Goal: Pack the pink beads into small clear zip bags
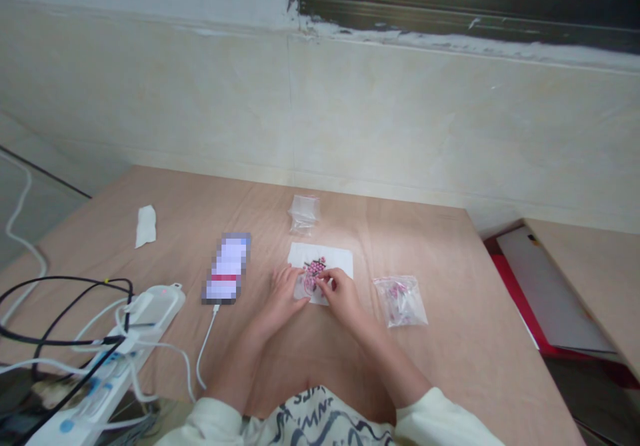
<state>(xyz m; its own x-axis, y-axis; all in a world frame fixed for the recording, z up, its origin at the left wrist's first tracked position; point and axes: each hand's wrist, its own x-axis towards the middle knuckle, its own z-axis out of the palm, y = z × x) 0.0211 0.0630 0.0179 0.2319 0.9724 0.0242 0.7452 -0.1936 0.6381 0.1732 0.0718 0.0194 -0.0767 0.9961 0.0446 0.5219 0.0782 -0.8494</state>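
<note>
A white square sheet [341, 257] lies on the table, bearing a pink and dark design like a blossom branch [315, 268]. My left hand [285, 296] rests at the sheet's left edge, fingers stretched out and thumb along the lower side. Over the right part of the design, my right hand [341, 293] is closed in a pinch. Anything between those fingertips is too small to make out. Right of this hand lies a clear plastic bag [401, 301] with small pink pieces inside. Another clear bag [305, 214] lies beyond the sheet.
A phone [227, 269] with a white charging cable [204, 346] lies to the left. Farther left are a white paper scrap [146, 226] and a power strip [113, 373] with tangled cables. The wooden table [450, 259] meets a tiled wall at the back.
</note>
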